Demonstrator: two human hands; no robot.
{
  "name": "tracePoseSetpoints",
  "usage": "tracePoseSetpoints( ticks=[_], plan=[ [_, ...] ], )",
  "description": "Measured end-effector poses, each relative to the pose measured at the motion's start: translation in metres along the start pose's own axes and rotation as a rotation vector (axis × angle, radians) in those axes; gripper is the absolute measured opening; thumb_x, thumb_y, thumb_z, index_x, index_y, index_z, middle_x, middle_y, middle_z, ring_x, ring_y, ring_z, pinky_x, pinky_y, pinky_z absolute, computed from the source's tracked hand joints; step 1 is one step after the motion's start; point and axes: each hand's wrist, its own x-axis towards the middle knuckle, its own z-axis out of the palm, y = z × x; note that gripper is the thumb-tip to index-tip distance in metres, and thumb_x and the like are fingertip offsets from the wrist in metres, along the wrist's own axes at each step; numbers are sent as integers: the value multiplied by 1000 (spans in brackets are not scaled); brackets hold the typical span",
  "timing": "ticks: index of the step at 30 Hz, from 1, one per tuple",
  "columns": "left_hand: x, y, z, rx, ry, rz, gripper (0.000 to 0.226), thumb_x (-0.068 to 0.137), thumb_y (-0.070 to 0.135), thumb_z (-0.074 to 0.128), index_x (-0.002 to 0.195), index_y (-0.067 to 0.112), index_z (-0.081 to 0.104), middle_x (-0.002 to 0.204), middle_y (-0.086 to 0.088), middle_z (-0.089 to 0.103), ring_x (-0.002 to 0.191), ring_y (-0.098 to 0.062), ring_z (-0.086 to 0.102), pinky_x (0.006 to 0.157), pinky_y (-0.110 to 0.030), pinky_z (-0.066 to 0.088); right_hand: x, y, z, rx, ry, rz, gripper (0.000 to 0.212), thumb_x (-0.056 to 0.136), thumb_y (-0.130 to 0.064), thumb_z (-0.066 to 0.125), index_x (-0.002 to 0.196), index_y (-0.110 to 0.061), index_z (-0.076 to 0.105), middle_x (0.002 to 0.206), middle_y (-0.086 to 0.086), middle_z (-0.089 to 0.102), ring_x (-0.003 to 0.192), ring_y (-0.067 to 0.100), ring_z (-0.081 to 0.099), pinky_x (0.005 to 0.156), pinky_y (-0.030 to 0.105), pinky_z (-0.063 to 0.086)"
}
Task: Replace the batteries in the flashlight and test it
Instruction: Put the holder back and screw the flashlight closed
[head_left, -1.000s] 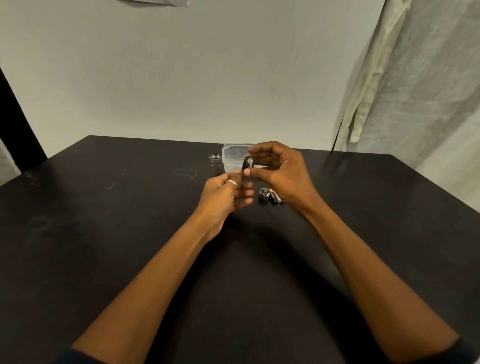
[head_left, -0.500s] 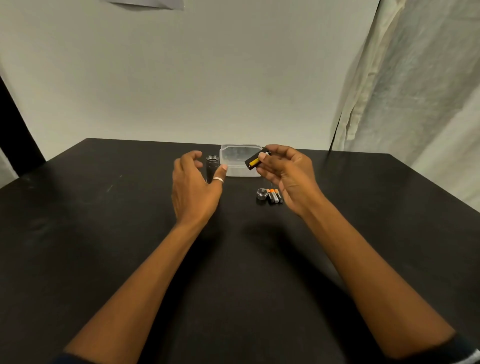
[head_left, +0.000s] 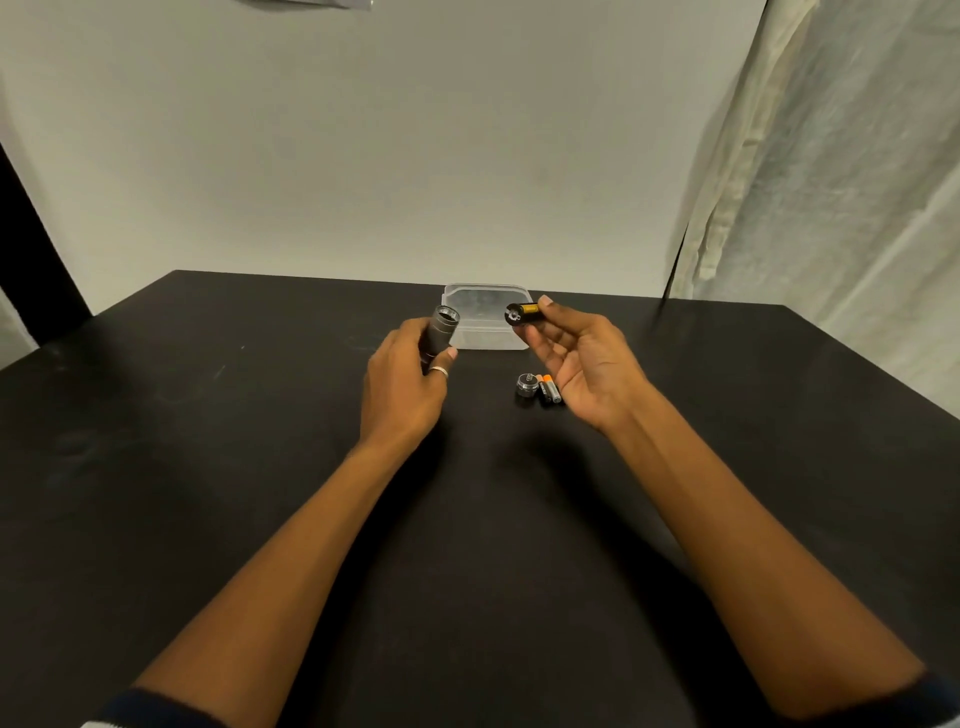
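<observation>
Grey flashlight body (head_left: 440, 335) juts toward one o'clock from the clenched left hand (head_left: 402, 387) — right hand (head_left: 582, 358), palm up, pinches the battery holder (head_left: 522, 314).

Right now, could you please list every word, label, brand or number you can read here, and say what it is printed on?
None can be read.
Battery holder in the right hand: yellow label, print too blurred.
Loose batteries on the table: markings too small.
End cap: top marking illegible.
Flashlight body in the left hand: no print visible.
</observation>
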Motion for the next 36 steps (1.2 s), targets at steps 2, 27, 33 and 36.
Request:
tracePoseSetpoints(
  ticks=[2, 27, 33, 36],
  plan=[
    [-3, 3, 0, -7, 19, 80, 33, 96, 26, 69, 127, 18, 61, 108, 0, 60, 88, -13, 56, 73, -19, 41, 0, 0, 0, -6, 6, -6, 34, 92, -4, 71, 123, 9, 64, 118, 26, 73, 96, 33, 78, 68, 23, 62],
    [-9, 8, 2, 16, -60, 247, 40, 90, 22, 76, 128, 19, 67, 112, -3, 60, 96, -18, 60, 83, -39, 55, 1, 16, 2, -748, -72, -371, 10, 87, -13, 80, 95, -10, 75, 97, 12, 77, 92, 20, 74, 84, 32, 63],
    [-7, 4, 3, 11, -66, 214, 41, 91, 26, 74, 130, 20, 66, 113, -2, 61, 98, -17, 60, 84, -32, 52, 6, 12, -2, -869, -17, -379, 18, 97, -28, 70, 96, -13, 79, 97, 6, 78, 98, 20, 74, 73, 24, 59],
    [-7, 5, 4, -3, -92, 201, 41, 91, 26, 74, 131, 22, 65, 114, -1, 61, 100, -17, 59, 87, -34, 52, 11, 5, -14, -1043, 73, -428, 10, 95, -23, 71, 99, -19, 80, 92, -4, 78, 89, 12, 73, 81, 28, 60]
  ],
)
